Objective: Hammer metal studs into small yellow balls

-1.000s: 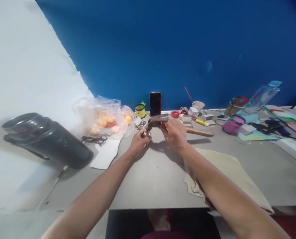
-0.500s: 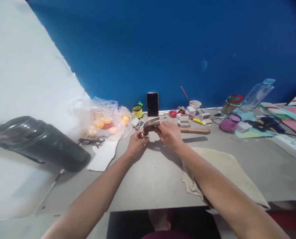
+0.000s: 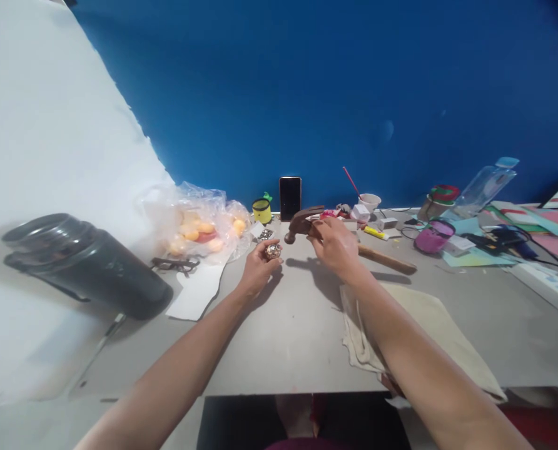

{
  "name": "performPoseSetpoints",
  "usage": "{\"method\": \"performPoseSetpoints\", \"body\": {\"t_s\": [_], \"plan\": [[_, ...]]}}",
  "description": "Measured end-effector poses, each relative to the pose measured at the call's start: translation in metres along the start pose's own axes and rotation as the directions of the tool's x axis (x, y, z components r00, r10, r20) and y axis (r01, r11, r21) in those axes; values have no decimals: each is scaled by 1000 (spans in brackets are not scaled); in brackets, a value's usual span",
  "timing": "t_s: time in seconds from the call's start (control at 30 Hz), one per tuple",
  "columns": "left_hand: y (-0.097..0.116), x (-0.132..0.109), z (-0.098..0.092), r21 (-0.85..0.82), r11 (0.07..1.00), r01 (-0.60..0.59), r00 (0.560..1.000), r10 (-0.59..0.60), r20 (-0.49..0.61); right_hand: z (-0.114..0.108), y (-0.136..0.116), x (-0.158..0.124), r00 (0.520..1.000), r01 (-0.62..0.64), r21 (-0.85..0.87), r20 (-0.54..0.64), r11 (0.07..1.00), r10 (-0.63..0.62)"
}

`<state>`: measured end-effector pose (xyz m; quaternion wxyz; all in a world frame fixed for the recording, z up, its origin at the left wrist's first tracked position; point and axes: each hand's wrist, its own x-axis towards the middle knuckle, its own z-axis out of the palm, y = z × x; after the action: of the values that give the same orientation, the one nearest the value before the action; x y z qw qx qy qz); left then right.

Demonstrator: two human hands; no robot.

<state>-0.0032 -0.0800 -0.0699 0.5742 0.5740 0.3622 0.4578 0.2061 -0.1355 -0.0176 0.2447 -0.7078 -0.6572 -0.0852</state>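
Note:
Between the thumb and fingers of my left hand (image 3: 258,267) is a small round shiny ball (image 3: 273,250), covered in metallic bumps; its exact kind is too small to make out. My right hand (image 3: 334,245) grips a claw hammer (image 3: 302,224) close to its head. The hammer's wooden handle points right, and its head hangs above the table, to the right of the ball and apart from it. Just behind my left hand lies a small open box with shiny metal bits (image 3: 266,234).
A dark flask (image 3: 91,265) stands left, beside eyeglasses (image 3: 176,265) and a clear bag of orange things (image 3: 199,228). A phone (image 3: 290,199) leans at the blue wall. Right are a beige cloth (image 3: 429,331), a white cup (image 3: 370,202), a purple pouch (image 3: 433,236) and a power strip (image 3: 548,290).
My right hand has moved the hammer right, away from my left hand, and its head now sits apart from the ball. The ball in my left hand has come into plain view.

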Motion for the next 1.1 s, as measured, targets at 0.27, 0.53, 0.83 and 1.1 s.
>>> {"method": "performPoseSetpoints", "body": {"t_s": [0.27, 0.53, 0.83, 1.1], "plan": [[7, -6, 2, 25, 1000, -2, 1000, 1, 14, 17, 22, 6, 935, -101, -37, 339, 994, 108], [14, -8, 2, 77, 994, -74, 997, 75, -10, 32, 21, 3, 927, -106, -50, 356, 993, 117], [15, -12, 5, 263, 945, -194, 974, 218, -63, 48, 19, -1, 989, -28, 22, 148, 999, 24], [12, -13, 6, 233, 956, -179, 983, 184, 2, 60, 2, -9, 980, 130, 139, 133, 982, -149]]}}
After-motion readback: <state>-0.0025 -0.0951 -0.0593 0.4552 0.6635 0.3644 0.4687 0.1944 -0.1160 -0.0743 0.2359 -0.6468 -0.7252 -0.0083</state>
